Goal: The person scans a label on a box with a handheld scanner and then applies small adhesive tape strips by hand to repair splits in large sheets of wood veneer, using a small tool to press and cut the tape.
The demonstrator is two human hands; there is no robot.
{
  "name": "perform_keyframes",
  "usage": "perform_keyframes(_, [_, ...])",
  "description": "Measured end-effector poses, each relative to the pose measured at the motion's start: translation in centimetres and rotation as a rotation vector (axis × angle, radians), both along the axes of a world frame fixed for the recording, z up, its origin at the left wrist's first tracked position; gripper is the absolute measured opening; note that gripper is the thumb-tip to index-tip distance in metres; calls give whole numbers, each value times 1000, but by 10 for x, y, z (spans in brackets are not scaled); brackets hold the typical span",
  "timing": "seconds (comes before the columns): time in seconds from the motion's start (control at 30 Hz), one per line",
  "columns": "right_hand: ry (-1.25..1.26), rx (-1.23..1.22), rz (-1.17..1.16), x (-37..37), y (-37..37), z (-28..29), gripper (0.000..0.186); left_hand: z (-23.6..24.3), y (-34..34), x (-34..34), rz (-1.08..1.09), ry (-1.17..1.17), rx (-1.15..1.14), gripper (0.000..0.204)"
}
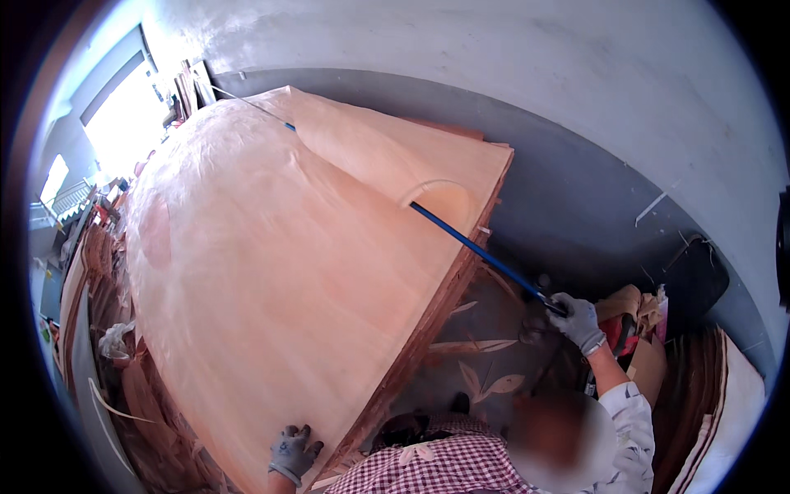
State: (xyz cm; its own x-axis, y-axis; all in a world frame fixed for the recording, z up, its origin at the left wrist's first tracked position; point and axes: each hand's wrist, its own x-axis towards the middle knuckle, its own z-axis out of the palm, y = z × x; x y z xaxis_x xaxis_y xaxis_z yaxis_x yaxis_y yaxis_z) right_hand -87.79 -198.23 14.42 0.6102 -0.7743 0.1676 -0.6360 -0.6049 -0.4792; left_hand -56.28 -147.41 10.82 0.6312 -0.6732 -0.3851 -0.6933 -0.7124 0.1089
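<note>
A large stack of thin, pinkish-tan wood veneer sheets (271,263) spreads before me. My left hand (295,454), in a grey work glove, rests on the near edge of the top sheet with its fingers spread. At the right, my gloved right hand (578,321) is closed around the end of a long blue pole (477,249). The pole runs under a curled-over fold of veneer (362,148). It shows again beyond the fold, where a thin pale length stretches toward the far left. The pole's middle is hidden inside the fold.
A grey-and-white wall (568,165) borders the far and right sides. Veneer scraps (485,383) litter the floor beside the stack. Cardboard (648,366) and upright sheets (699,412) stand at right. A blurred round patch (559,436) lies beside my checked apron (436,469).
</note>
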Motion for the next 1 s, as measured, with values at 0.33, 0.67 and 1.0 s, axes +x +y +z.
perform_keyframes(0.33, [-26, -111, 37, -9, -47, 51, 20, 40, -43, -8, 1, -107, 35, 30])
perform_keyframes(0.67, [-169, 270, 253, 11, -11, -33, 21, 56, -202, -36, -315, -164, -465, 34])
perform_keyframes(1.0, [-287, 516, 276, 32, 35, -96, 39, 33, -367, -21, -602, -341, -440, 44])
